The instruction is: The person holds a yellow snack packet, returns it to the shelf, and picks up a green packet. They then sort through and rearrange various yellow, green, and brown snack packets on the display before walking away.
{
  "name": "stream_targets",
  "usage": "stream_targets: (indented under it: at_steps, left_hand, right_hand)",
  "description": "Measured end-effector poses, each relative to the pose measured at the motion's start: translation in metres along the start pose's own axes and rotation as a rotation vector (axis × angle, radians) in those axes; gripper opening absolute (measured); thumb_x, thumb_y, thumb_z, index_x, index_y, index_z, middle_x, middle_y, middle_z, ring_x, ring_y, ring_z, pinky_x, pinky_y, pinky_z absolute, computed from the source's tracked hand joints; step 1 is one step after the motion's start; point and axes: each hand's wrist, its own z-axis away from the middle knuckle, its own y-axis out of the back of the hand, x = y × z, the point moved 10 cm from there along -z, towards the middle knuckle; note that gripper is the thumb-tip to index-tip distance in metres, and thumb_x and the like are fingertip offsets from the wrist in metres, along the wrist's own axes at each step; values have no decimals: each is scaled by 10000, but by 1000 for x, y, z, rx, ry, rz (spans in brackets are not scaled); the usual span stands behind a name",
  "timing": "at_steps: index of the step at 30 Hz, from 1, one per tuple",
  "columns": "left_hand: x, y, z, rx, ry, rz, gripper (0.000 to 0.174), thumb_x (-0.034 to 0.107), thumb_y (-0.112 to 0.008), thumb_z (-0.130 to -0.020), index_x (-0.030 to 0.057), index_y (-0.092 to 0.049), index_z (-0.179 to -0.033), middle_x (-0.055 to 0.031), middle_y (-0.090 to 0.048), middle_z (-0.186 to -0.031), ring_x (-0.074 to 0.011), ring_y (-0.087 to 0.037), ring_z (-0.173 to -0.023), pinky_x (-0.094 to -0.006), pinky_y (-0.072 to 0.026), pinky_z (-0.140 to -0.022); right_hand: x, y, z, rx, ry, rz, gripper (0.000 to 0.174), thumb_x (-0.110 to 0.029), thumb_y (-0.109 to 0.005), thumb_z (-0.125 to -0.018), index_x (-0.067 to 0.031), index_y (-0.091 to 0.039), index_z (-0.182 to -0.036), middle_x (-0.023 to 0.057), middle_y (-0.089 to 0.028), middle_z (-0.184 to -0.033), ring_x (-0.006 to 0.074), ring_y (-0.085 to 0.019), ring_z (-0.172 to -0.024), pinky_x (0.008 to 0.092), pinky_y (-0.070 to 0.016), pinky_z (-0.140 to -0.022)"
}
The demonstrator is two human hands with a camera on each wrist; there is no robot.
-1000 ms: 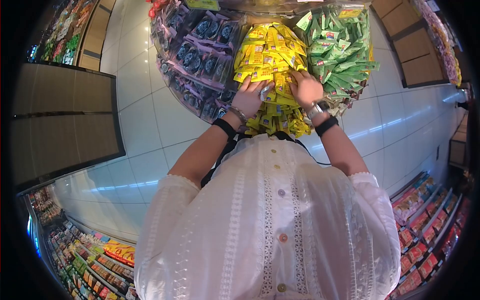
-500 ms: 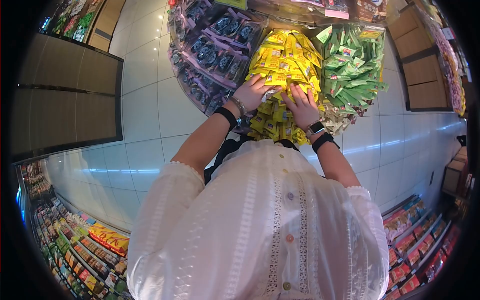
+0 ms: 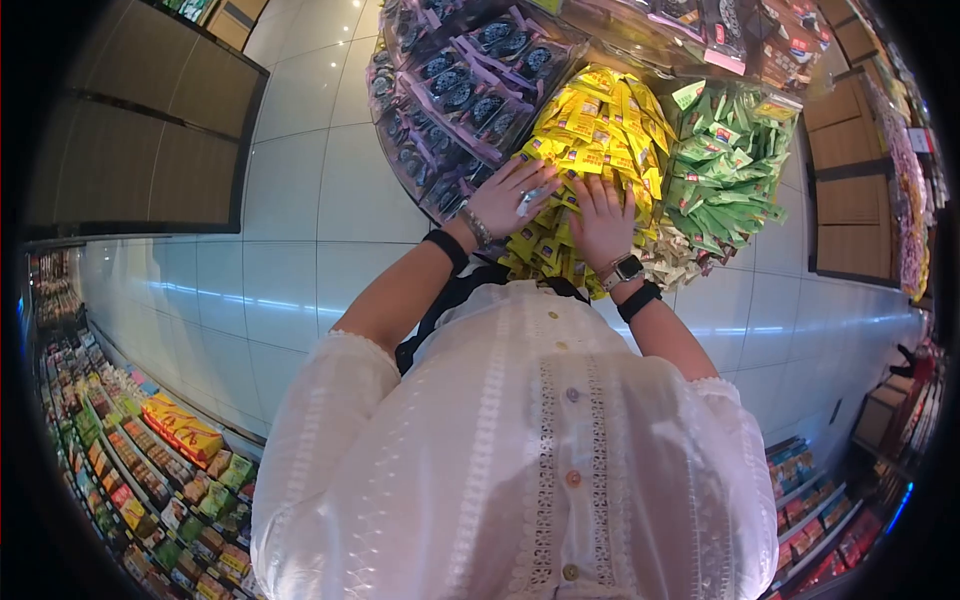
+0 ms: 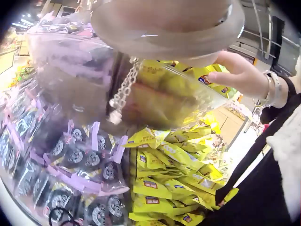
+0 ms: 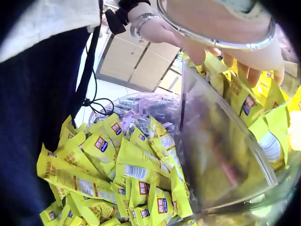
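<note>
Both hands lie on a heap of small yellow snack packets (image 3: 600, 125) in the head view. My left hand (image 3: 508, 203) rests its outstretched fingers on the heap's left front, with something small and silvery at the fingers. Beside it, my right hand (image 3: 602, 222) has its fingers spread forward, flat on the packets. A clear plastic divider (image 5: 225, 132) crosses the heap below the right hand in the right wrist view. More yellow packets (image 4: 160, 183) lie in front of the divider, closer to the body.
Left of the yellow heap are purple-edged packs with dark round prints (image 3: 455, 90). Green packets (image 3: 725, 165) fill the section to the right, with pale wrapped pieces (image 3: 668, 258) below. Wooden cabinets (image 3: 150, 130) and stocked shelves (image 3: 150, 480) stand around the tiled floor (image 3: 290, 200).
The head view has swung, shifting the display rightward and slightly down. My right hand's fingers, bent a second ago, now stretch out flat. Both hands stay on the yellow packets.
</note>
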Motion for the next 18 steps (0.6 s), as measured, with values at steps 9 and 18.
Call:
stream_targets:
  at_steps: [9,18]
  left_hand:
    - [-4,16,68,53,394,27,535,68,-549,-711,102,-427,-1230,-87,-431,-1265,-276,-393,-1179,-451,-313,-977]
    - [-21,30,161,180,806,-101,537,52,-533,-697,74,-431,-1225,-126,-459,-1229,-325,-417,-1141,-441,-338,-948]
  right_hand:
    - [-4,-43,-11,-141,98,236,553,-198,-545,-734,-132,-391,-1260,65,-431,-1256,212,-394,-1172,551,-121,-1014]
    - [-48,0,-26,-58,224,-176,474,-209,-559,-741,-156,-465,-1202,62,-455,-1218,237,-399,-1143,552,-165,-994]
